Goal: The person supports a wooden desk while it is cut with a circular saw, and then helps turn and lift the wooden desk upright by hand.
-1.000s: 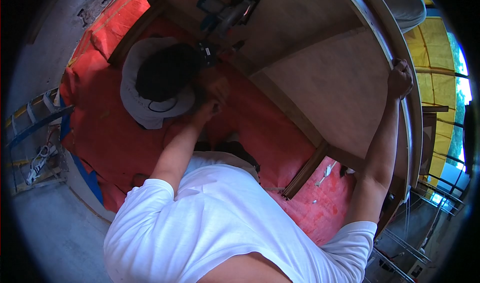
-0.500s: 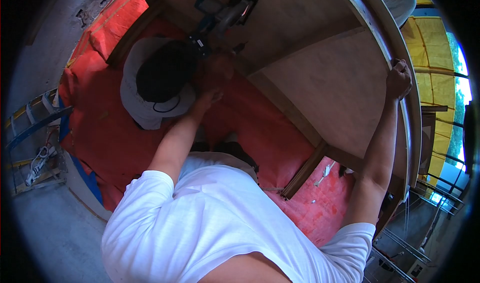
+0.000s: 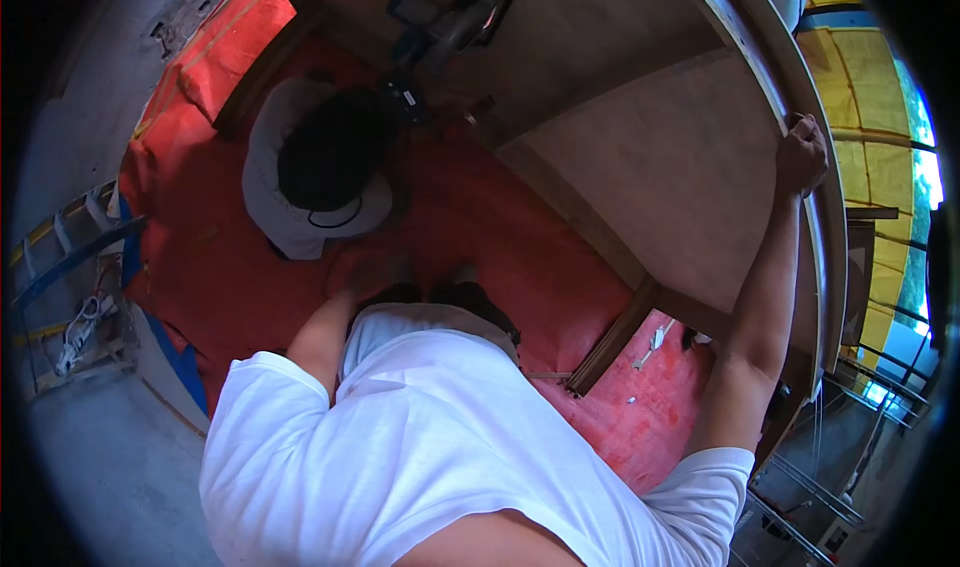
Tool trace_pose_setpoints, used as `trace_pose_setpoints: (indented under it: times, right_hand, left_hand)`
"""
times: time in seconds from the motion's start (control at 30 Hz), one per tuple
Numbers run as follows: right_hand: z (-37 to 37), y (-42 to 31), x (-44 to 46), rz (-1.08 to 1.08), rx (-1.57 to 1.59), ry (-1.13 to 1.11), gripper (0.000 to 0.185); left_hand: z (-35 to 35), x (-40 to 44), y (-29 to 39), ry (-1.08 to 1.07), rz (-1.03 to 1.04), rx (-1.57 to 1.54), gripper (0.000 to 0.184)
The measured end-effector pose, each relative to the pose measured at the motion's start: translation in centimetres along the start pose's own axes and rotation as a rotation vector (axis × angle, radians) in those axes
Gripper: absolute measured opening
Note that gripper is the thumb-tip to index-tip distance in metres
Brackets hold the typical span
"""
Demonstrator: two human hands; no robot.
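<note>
Brown wooden panel (image 3: 640, 167), broad and framed with darker timber battens (image 3: 570, 207), occupies the upper right of the view, beyond the red floor sheeting (image 3: 200, 297); its long pale-edged rim (image 3: 826, 267) runs down the right side. We find the right hand (image 3: 803, 157) clasped over that rim, fingers curled, with the arm stretched out to reach it. The left hand (image 3: 375, 275) hangs low over the sheeting near the feet; it is blurred and dark, and we cannot tell whether it grasps anything. A co-worker in a grey top (image 3: 275, 182) bends beside the panel, close to a dark power tool with a white label (image 3: 406, 97); that person's grip is too dim to certify. A teal and grey circular saw (image 3: 440, 42) sits at the panel's shaded far part. On progress, we note the battens already on the panel and judge the work under way, not complete, as hand and tools are at it. What remains we cannot establish from this view.
</note>
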State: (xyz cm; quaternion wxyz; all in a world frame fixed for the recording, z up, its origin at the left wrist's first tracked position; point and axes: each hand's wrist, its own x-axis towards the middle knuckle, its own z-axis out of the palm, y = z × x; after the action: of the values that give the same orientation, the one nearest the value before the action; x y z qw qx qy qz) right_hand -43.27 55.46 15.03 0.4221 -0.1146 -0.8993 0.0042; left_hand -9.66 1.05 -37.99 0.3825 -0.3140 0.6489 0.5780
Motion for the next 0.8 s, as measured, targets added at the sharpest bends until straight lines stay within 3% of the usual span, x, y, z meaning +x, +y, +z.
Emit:
trace_pose_setpoints:
  times: [0.23, 0.8]
  right_hand:
    - [0.0, -0.1, 0.0, 0.013, 0.005, 0.002, 0.039]
    - [-0.1, -0.2, 0.1, 0.03, -0.014, -0.047, 0.038]
  left_hand:
    - [-4.4, -2.6, -6.1, 0.137, -0.128, 0.079, 0.031]
    - [4.2, -1.2, 3.6, -0.061, 0.058, -0.073, 0.036]
